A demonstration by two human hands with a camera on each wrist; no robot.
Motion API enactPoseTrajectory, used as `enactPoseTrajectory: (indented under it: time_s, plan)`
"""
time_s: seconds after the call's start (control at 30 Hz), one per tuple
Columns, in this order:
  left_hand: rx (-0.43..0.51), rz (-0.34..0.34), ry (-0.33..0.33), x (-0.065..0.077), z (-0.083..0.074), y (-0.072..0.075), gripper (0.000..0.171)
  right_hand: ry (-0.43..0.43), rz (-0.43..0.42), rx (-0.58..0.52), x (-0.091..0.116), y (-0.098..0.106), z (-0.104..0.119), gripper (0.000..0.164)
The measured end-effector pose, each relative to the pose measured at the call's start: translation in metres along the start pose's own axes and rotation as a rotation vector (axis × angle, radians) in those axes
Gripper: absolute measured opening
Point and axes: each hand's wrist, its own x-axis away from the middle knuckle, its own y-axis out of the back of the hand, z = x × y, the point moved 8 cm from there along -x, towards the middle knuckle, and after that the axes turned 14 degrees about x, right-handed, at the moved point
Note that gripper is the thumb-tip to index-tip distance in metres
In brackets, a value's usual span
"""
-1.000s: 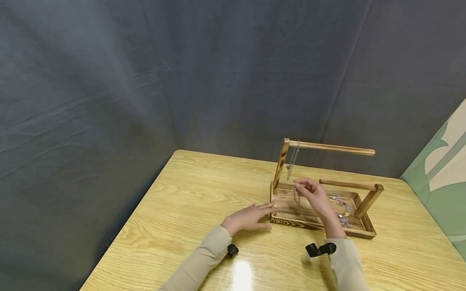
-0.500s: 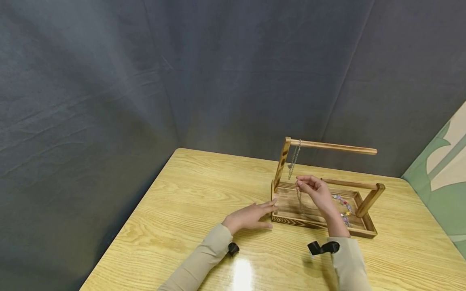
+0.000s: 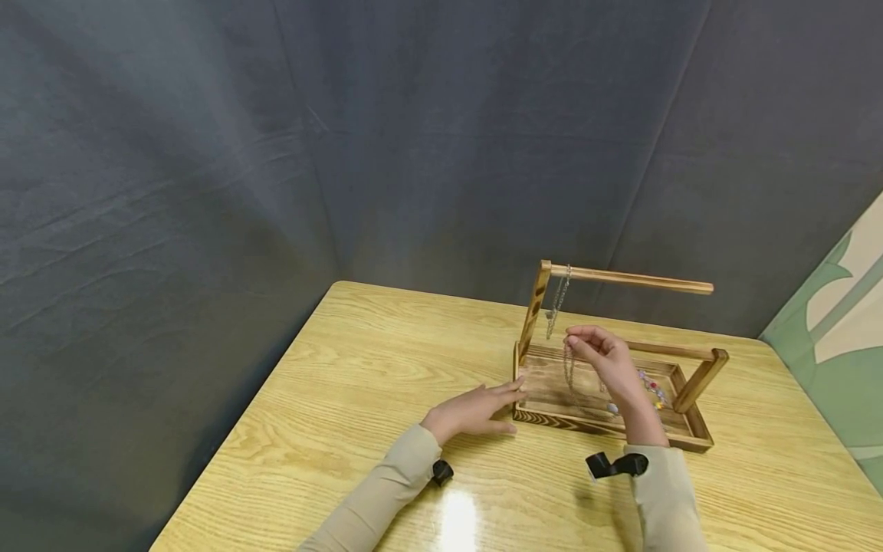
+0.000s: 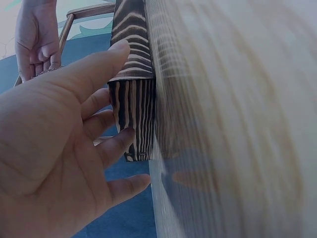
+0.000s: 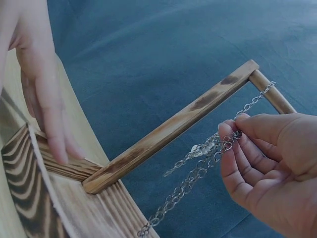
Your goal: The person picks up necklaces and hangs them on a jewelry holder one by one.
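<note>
My right hand [image 3: 610,368] pinches a silver chain [image 3: 569,364] between thumb and fingertips, and it dangles over the wooden jewelry stand's tray [image 3: 541,383]. In the right wrist view the chain [image 5: 181,191] hangs in linked strands below the fingertips. Another silver chain [image 3: 559,303] is looped over the stand's upper bar [image 3: 635,278], near the post. My left hand [image 3: 472,412] lies at the tray's left end with fingers extended; in the left wrist view its fingers [image 4: 116,146] are against the dark-striped end wall [image 4: 136,116].
A colorful beaded bracelet [image 3: 655,387] lies in the tray's right part, partly behind my right wrist. A small pale piece [image 3: 612,409] shows beside that wrist. The shorter bar [image 3: 672,350] is on a right-hand post [image 3: 700,381]. A dark curtain [image 3: 441,153] stands behind the table [image 3: 386,345].
My right hand has shifted slightly right with the pinched chain, covering more of the beaded bracelet. The small pale piece has come into view. The left hand stays at the tray's end.
</note>
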Motion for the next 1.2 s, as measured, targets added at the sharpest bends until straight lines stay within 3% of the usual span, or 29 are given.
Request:
enactPoseTrajectory:
  time_s: [0.87, 1.2]
  plan:
    - [-0.046, 0.002, 0.005, 0.002, -0.004, 0.001, 0.069, 0.117, -0.089, -0.009, -0.014, 0.028, 0.034, 0.023]
    - [-0.047, 0.001, 0.008, 0.002, -0.004, 0.001, 0.069, 0.073, -0.122, 0.04, -0.016, 0.041, 0.039, 0.024]
